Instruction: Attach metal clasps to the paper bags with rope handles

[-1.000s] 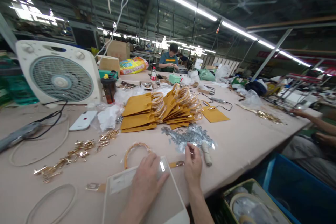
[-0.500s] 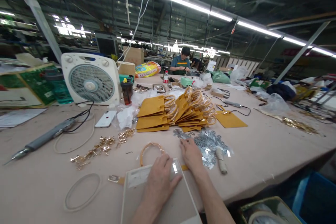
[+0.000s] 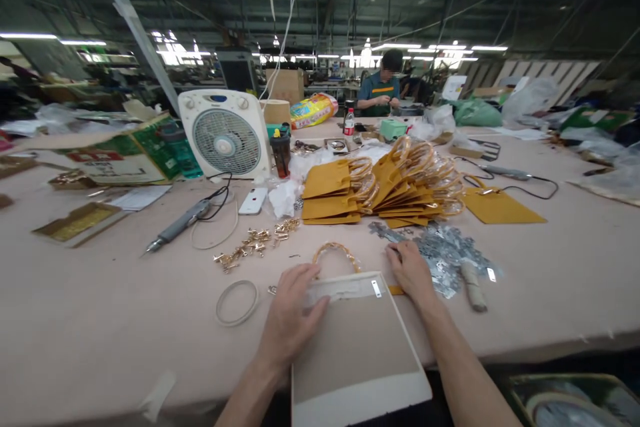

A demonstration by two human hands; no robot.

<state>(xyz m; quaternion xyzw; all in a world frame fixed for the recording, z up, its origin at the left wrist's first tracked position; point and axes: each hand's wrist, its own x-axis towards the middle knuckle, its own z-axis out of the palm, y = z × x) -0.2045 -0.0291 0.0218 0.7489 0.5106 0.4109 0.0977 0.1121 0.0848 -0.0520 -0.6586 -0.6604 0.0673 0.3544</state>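
A beige-lined bag panel point(image 3: 355, 340), with an orange looped handle point(image 3: 337, 247) beyond its top edge, lies in front of me. One small silver plate point(image 3: 376, 288) rests near its upper right corner. My left hand point(image 3: 295, 310) lies over the panel's upper left edge, thumb spread from the fingers. To the right of the panel, my right hand point(image 3: 411, 270) has curled fingertips on the table by a heap of flat silver metal plates point(image 3: 450, 250). Whatever is between those fingertips is hidden. A mustard tab point(image 3: 396, 290) sticks out beside the right wrist.
Stacked mustard bags point(image 3: 330, 193) with wrapped handles stand behind. Gold hardware pieces point(image 3: 255, 243), a ring of tubing point(image 3: 237, 303), an electric screwdriver point(image 3: 180, 225), a phone point(image 3: 253, 201) and a fan point(image 3: 225, 137) are leftward. A cloth roll point(image 3: 473, 287) lies right. A co-worker point(image 3: 380, 88) sits opposite.
My view has turned left, so things appear farther right. My left hand has slid from the panel's middle to its upper left edge. My right hand stays beside the metal plates.
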